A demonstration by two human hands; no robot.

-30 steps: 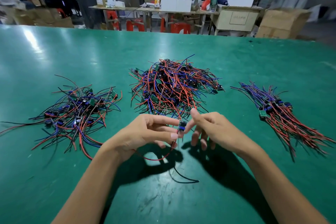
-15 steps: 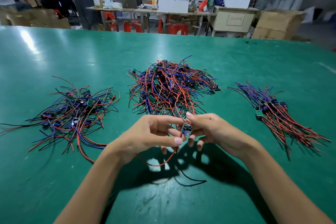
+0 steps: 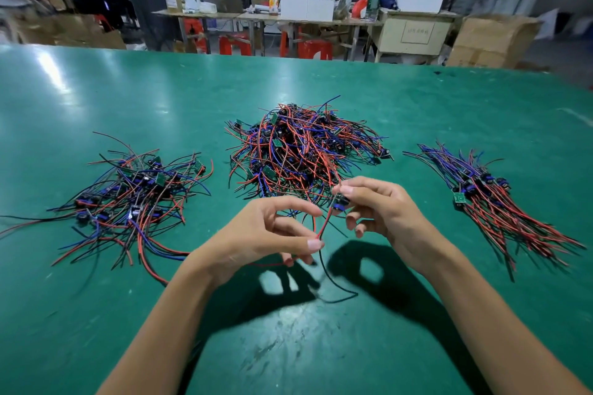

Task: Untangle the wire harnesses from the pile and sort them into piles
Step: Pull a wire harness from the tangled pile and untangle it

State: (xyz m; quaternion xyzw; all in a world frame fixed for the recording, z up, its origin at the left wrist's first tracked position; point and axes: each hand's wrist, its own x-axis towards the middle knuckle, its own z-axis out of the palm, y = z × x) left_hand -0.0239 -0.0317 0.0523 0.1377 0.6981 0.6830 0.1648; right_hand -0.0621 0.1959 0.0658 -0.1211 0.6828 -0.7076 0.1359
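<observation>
A tangled heap of red, blue and black wire harnesses lies mid-table. One loose harness is held above the table just in front of it. My right hand grips its small dark module between thumb and fingers. My left hand pinches the red and black wires that hang from the module; the black wire curls down onto the table. A sorted pile spreads at the left, and a straighter bundle lies at the right.
The green table stretches wide around the piles. Beyond its far edge stand workbenches, red stools, cardboard boxes and several people at work.
My hands have drawn apart: the right lifted the module up and to the right, while the left slid down along the wires, which now stretch between them.
</observation>
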